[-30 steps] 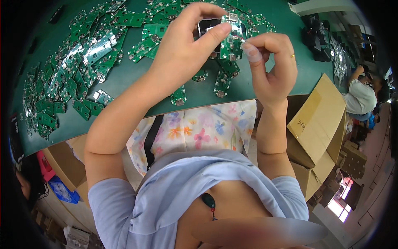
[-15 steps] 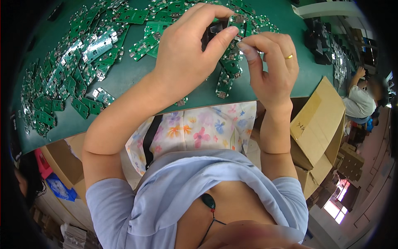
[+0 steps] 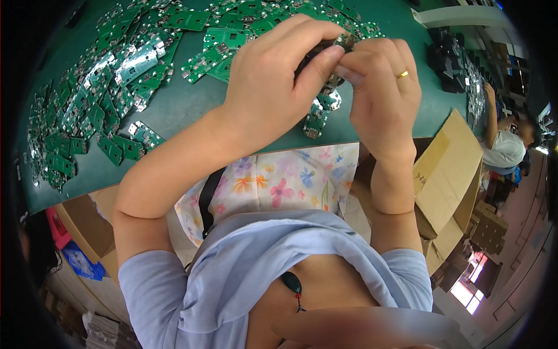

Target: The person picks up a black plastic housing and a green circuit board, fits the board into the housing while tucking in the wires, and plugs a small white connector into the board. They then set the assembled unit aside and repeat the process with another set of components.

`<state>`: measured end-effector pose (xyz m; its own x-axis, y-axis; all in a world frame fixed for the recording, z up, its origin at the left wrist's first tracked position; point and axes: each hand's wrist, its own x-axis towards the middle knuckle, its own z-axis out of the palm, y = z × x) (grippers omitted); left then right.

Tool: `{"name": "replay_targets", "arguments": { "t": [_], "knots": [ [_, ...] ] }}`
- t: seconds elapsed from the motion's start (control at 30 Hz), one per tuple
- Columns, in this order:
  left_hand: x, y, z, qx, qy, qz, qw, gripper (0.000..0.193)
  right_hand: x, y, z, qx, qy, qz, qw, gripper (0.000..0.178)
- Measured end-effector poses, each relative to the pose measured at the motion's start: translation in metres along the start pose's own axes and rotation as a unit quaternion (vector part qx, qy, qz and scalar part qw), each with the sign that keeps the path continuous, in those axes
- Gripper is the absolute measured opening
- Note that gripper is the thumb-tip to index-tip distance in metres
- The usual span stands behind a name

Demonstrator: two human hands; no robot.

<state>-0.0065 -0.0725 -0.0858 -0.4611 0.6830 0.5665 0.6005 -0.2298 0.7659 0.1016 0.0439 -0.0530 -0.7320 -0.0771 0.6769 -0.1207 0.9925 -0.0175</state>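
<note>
My left hand (image 3: 273, 87) is closed around a green circuit board (image 3: 347, 41), of which only the upper end shows past the thumb. A dark piece (image 3: 308, 57) sits in the same grip, too covered to identify. My right hand (image 3: 385, 96), with a ring on one finger, presses its thumb and fingertips together against the right side of that board. Whether these fingertips hold a separate small part is hidden. Just below the hands, a small green board (image 3: 315, 121) lies near the table's front edge.
Heaps of green circuit boards (image 3: 104, 110) cover the left and back of the green table (image 3: 192, 119). Black parts (image 3: 446, 61) lie at the far right. An open cardboard box (image 3: 447, 174) stands by the right front edge, another (image 3: 87, 224) at the left. A person (image 3: 505, 145) sits farther right.
Both hands have come closer together, the left shifting slightly right and nearer. My right fingertips have closed in on the board, which has tilted and is more covered now.
</note>
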Motion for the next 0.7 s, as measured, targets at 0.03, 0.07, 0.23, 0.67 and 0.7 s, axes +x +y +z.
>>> {"name": "replay_targets", "arguments": {
  "t": [0.03, 0.07, 0.23, 0.67, 0.7],
  "knots": [
    [0.001, 0.001, 0.000, -0.010, 0.001, 0.003, 1.000, 0.016, 0.001, 0.000, -0.002, 0.000, 0.000, -0.001, 1.000, 0.018],
    [0.001, 0.002, 0.000, -0.019, 0.001, 0.005, 1.000, 0.017, 0.003, 0.000, -0.005, 0.027, -0.001, 0.011, 1.000, 0.018],
    [0.021, -0.031, 0.028, -0.201, 0.130, 0.174, 0.955, 0.015, 0.002, -0.003, -0.008, 0.085, 0.041, 0.068, 0.993, 0.018],
    [0.003, -0.005, 0.006, -0.066, 0.089, -0.018, 0.994, 0.019, -0.004, 0.011, -0.003, 0.069, 0.038, 0.037, 0.996, 0.013],
    [0.003, -0.005, 0.005, -0.066, 0.090, -0.018, 0.994, 0.019, -0.003, 0.010, -0.003, 0.051, 0.030, 0.037, 0.998, 0.013]
  ]
}}
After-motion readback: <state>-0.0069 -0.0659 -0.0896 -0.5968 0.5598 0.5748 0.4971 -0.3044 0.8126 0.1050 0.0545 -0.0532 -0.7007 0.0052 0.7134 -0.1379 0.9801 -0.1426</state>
